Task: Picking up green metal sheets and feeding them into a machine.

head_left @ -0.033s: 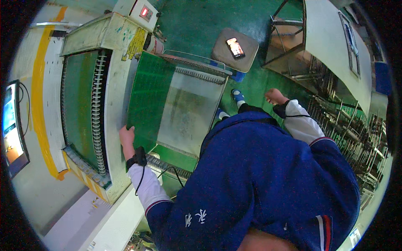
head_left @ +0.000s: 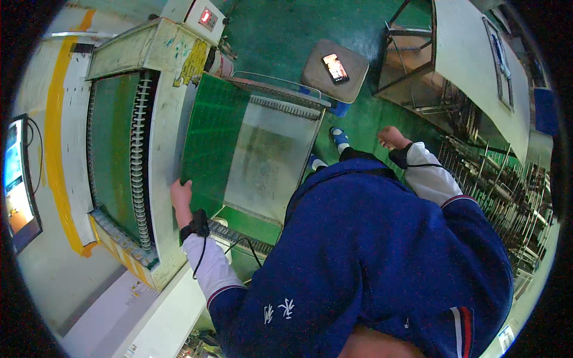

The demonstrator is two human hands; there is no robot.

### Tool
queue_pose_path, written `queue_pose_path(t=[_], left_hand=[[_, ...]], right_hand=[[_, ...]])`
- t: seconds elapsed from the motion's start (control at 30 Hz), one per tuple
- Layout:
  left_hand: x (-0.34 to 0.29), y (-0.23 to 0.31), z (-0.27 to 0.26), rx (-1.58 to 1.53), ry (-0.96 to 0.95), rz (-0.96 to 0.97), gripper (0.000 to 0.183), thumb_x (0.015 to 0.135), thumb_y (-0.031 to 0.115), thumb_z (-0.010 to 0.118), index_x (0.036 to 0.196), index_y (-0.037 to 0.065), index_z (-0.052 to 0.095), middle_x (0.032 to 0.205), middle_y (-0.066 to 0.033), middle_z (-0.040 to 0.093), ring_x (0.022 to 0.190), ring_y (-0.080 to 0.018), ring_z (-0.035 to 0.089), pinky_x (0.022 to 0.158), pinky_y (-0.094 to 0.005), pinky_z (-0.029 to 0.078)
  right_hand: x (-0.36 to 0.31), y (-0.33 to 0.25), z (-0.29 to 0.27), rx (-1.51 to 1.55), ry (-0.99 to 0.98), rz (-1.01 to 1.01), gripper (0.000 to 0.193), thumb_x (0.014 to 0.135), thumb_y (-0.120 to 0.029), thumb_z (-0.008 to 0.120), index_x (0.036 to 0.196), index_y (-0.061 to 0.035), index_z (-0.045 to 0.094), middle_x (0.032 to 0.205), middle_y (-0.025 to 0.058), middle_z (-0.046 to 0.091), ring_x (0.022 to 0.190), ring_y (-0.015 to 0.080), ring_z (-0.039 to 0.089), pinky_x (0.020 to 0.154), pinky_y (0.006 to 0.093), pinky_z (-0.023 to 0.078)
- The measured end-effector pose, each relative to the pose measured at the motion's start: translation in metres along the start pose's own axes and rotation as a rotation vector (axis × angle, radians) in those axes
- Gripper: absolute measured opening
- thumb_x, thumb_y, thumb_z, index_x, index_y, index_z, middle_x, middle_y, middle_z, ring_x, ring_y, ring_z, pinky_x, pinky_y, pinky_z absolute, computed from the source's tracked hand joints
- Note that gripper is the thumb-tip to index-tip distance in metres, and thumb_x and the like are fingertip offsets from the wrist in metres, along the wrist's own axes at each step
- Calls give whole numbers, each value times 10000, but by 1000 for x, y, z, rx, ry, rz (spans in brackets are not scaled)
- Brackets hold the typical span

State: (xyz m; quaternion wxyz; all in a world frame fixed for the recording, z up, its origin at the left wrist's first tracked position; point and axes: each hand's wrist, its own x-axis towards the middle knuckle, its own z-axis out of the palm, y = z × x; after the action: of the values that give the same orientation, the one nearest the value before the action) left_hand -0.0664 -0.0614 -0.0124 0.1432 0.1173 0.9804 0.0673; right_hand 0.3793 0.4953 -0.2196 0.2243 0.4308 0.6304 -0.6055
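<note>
My left hand (head_left: 181, 196) is closed at the near left edge of a large, flat green panel (head_left: 209, 134), its thumb lying on the panel's face. The panel leans in a rack (head_left: 292, 108) with comb-like slotted bars. Beside it in the rack is a pale grey panel or surface (head_left: 265, 158). My right hand (head_left: 393, 138) hangs away from the rack, over the floor to the right. Its fingers are curled in, and nothing shows in them. Both wrists wear black bands with cords.
A machine (head_left: 170, 119) at the left has a slot lined with a row of rollers or coils (head_left: 139, 167). Ahead stands a padded stool (head_left: 352, 59) with a lit phone (head_left: 335, 68) on it. Metal racks (head_left: 495, 191) crowd the right. A screen (head_left: 21, 185) is at far left.
</note>
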Motion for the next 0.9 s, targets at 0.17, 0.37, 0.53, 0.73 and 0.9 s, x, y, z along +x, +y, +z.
queue_pose_path(t=[0.17, 0.37, 0.53, 0.73, 0.9], left_hand=[[-3, 0, 2, -26, 1, 28, 325, 682, 209, 624, 943, 20, 583, 839, -193, 594, 793, -343, 567, 679, -380, 441], [-12, 17, -6, -90, -6, 27, 349, 680, 224, 633, 953, 13, 579, 825, -187, 599, 777, -330, 574, 671, -370, 436], [-7, 1, 6, 12, 12, -24, 344, 689, 249, 625, 933, 10, 583, 859, -200, 590, 808, -348, 561, 679, -393, 434], [-8, 6, 6, 17, -8, -72, 342, 695, 263, 615, 936, 22, 587, 874, -199, 588, 825, -359, 552, 690, -408, 431], [-8, 11, 4, -26, -50, -91, 344, 699, 257, 610, 946, 19, 584, 882, -201, 586, 843, -359, 548, 702, -407, 430]], right_hand=[[9, 2, 2, -139, 32, -29, 150, 743, -192, 523, 668, -63, 525, 525, 12, 483, 412, 109, 436, 351, 259, 318], [39, 27, -11, 140, -168, 105, 241, 790, -336, 414, 752, -112, 492, 592, -30, 427, 467, 90, 389, 355, 246, 286], [34, 25, -13, 92, -161, 91, 217, 774, -317, 445, 747, -107, 495, 584, -27, 439, 456, 86, 398, 347, 230, 290], [-17, -20, -2, 13, 77, 60, 146, 707, -194, 560, 697, -54, 521, 523, 22, 490, 385, 101, 428, 332, 226, 320], [-22, -22, -3, 47, 48, 47, 133, 735, -183, 543, 710, -53, 525, 529, 17, 482, 386, 98, 417, 332, 225, 310]])
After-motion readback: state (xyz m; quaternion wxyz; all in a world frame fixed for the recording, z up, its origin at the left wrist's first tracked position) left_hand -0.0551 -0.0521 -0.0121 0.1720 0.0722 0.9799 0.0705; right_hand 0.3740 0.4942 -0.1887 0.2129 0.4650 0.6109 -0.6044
